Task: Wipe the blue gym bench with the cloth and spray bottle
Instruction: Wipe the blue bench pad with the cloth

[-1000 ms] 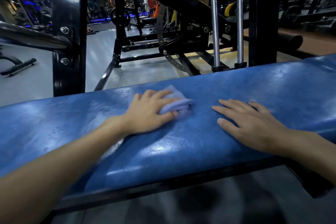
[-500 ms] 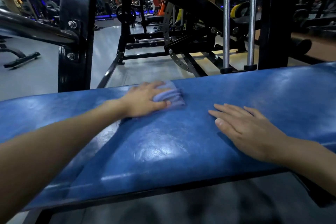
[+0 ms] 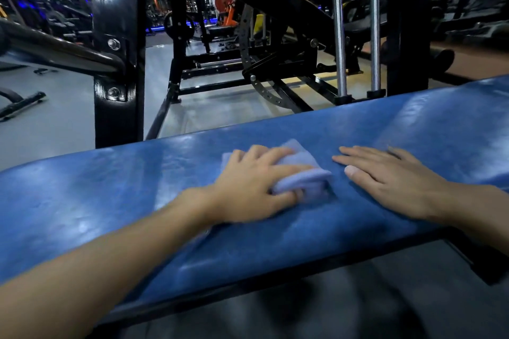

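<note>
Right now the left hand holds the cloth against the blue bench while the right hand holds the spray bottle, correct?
No. The right hand holds nothing: it lies flat, fingers straight, on the blue bench, beside the cloth; the head view shows no spray bottle. The left hand does hold the cloth against the bench.

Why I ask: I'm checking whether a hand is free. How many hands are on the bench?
2. The left hand grips the cloth near the middle of the blue bench; the right hand lies flat on it, just right of the cloth. No other hand shows.
</note>
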`<state>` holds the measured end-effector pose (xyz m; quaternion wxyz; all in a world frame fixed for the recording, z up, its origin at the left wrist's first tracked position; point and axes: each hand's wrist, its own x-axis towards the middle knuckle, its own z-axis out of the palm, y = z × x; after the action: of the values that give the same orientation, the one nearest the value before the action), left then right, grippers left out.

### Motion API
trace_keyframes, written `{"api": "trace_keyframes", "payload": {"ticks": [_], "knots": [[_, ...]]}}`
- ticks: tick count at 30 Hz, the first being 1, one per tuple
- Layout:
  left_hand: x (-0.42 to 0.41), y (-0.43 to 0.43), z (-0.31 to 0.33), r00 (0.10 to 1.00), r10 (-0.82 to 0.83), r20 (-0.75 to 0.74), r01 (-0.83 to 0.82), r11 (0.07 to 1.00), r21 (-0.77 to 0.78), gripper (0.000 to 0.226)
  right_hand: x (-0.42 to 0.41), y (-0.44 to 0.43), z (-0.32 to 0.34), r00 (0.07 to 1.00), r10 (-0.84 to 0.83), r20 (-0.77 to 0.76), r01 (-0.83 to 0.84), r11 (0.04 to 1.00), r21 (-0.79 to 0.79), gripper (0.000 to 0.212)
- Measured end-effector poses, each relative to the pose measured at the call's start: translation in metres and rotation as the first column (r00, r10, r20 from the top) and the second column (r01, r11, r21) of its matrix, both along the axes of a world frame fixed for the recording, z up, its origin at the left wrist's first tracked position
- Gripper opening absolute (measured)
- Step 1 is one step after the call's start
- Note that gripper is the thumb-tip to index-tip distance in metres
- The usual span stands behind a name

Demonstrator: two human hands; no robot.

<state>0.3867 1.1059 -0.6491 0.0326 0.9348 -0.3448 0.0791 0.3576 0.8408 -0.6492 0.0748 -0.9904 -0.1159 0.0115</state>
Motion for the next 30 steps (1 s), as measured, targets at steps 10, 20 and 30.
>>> {"api": "trace_keyframes", "payload": {"ticks": [10,20,30], "knots": [[0.037,0.022,0.006,0.996,-0.02,-0.081,0.024,0.999,0.047,0.07,-0.005,0.027,-0.01,0.998,0.001,0.062,-0.003,0.999,0.048,0.085],[0.119,0.087,0.006,0.878,0.469,-0.094,-0.465,0.883,0.064,0.079,-0.006,0.03,-0.008,0.997,-0.002,0.081,0.001,1.0,0.015,0.081],[-0.044,0.034,0.002,0.997,-0.077,0.01,0.076,0.996,0.056,0.063,-0.001,0.027,-0.008,0.998,-0.036,0.048,0.032,0.996,0.078,0.072]]}}
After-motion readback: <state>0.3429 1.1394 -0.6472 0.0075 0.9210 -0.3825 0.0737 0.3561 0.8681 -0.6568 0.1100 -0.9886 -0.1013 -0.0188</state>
